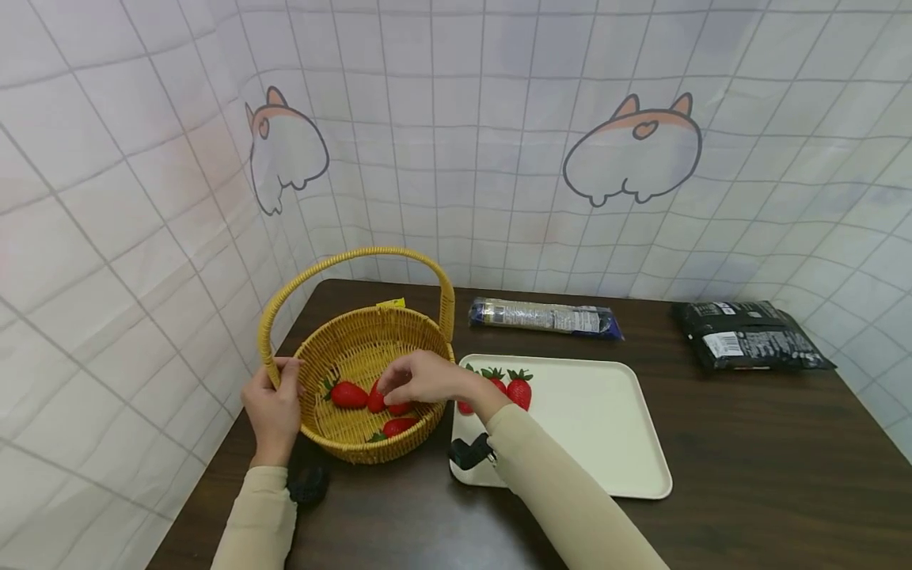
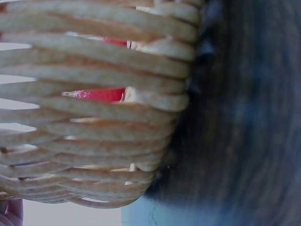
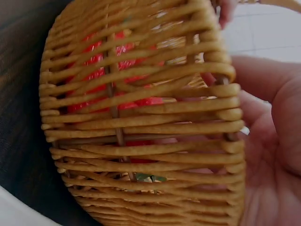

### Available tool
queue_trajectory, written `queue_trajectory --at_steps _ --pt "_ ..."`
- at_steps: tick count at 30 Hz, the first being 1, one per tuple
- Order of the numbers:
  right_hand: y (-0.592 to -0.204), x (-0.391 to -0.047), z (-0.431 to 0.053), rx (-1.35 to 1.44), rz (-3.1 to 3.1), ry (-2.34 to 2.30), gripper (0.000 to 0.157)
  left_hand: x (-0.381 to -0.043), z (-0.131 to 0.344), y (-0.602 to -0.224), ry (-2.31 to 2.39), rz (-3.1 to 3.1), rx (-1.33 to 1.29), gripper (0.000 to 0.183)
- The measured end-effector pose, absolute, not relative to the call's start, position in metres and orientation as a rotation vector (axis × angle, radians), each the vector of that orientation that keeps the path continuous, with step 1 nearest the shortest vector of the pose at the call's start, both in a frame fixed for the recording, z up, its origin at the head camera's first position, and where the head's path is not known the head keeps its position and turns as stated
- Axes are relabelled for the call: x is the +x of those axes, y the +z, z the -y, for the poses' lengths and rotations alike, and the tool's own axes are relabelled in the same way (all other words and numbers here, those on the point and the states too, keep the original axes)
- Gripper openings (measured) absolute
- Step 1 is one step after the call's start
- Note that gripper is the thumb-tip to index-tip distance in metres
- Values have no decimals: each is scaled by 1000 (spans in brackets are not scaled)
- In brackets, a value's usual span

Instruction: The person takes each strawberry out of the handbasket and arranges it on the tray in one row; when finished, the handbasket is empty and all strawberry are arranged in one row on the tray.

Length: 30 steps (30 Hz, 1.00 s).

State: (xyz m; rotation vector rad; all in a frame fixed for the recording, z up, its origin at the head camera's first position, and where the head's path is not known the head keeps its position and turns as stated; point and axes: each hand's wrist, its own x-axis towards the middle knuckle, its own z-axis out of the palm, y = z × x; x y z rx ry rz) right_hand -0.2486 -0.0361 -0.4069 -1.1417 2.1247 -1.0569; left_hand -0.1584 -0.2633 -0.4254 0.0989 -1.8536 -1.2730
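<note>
A yellow wicker basket [image 1: 335, 336] with a tall hoop handle stands at the left of the table. My left hand [image 1: 274, 408] grips it where the handle meets the rim. Inside lie several red strawberries [image 1: 349, 395] with green leaves. My right hand [image 1: 420, 378] reaches over the basket's right rim, its thumb and fingers curled at a strawberry [image 1: 375, 398]; the fingertips partly cover it. In the right wrist view, the basket's weave [image 3: 155, 125] hides most of the fingers. Through the weave in the left wrist view, a strawberry [image 2: 101, 94] shows red.
Right of the basket sits a cream tray [image 1: 591, 427] with strawberries [image 1: 520, 389] at its upper left, partly behind the right forearm. Behind the tray lies a long clear-and-blue packet [image 1: 545, 317]. A black packet [image 1: 755, 336] lies at the back right. Grid-patterned curtains [image 1: 499, 222] border the table.
</note>
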Motion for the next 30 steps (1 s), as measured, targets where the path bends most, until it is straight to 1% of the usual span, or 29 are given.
queue_trajectory --at_steps 3,10,14,19,23,30 --pt "-409 -251 42 -1179 -2048 -944 25 -160 264 -430 -1266 1853 119 23" --pt "-410 -249 50 -1236 -1971 -770 30 -175 277 -451 -1206 1859 132 24" --pt "-410 -248 51 -1273 -1942 -716 28 -176 280 -454 -1208 1860 119 26" --pt "-410 -249 54 -1281 -1904 -679 31 -175 282 -455 -1219 1866 134 25" --pt "-412 -252 55 -1270 -1887 -654 35 -173 280 -453 -1219 1864 136 24" --pt "-412 -258 54 -1214 -1866 -658 34 -161 264 -430 -1210 1860 103 24"
